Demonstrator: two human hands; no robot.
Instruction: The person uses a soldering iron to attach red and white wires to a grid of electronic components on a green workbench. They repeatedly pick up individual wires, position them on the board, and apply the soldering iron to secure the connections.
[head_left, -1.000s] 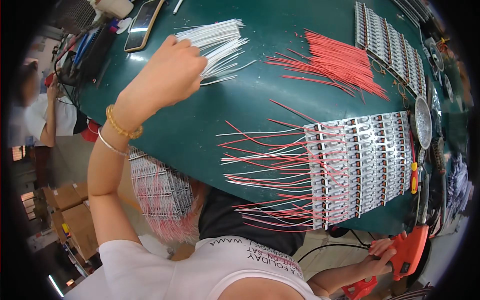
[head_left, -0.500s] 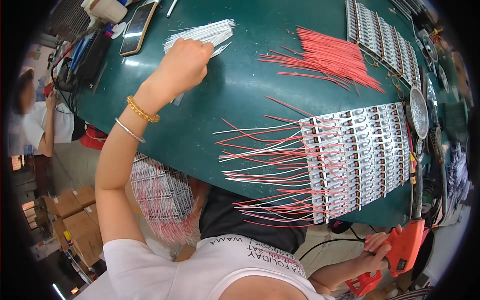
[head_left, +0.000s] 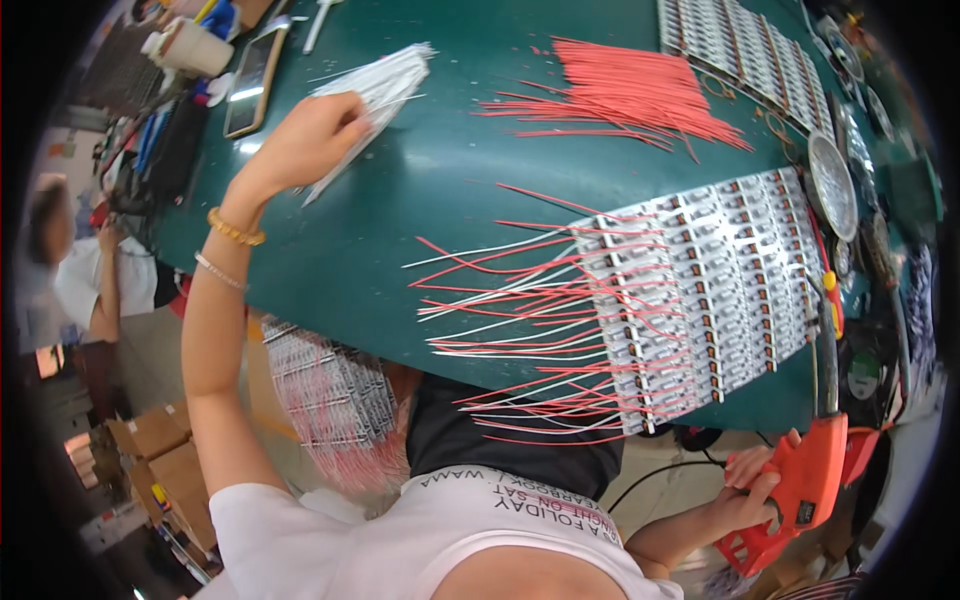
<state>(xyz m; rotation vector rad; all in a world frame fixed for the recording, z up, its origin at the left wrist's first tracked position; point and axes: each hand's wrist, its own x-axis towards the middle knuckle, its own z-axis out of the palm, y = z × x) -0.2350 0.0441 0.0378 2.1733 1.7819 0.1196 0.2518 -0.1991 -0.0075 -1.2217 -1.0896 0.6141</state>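
Note:
My left hand (head_left: pixel 318 142) is closed, fingers curled, over the pile of white wires (head_left: pixel 395 78) at the far left of the table. A white wire sticks out beside its fingertips, which are partly hidden. My right hand (head_left: pixel 750 488) is wrapped round the handle of a red soldering gun (head_left: pixel 812 475) at the lower right, its metal barrel pointing away from me. Between the hands lies a panel of small circuit boards (head_left: pixel 705 300) at the table's near edge. Red and white wires (head_left: pixel 520 300) fan out leftward from its left side.
A pile of red wires (head_left: pixel 630 90) lies beyond the panel, with another board panel (head_left: pixel 745 60) at the far right. A round metal dish (head_left: pixel 832 185) stands right of the panel. A phone (head_left: pixel 257 80) lies far left. Wired panels (head_left: pixel 330 385) hang below the table edge; a person (head_left: pixel 100 270) is at left.
My left hand has shifted left and a little nearer, and some white wires now lie slanted beneath it. The right hand keeps its grip on the soldering gun. The whole view has shifted slightly.

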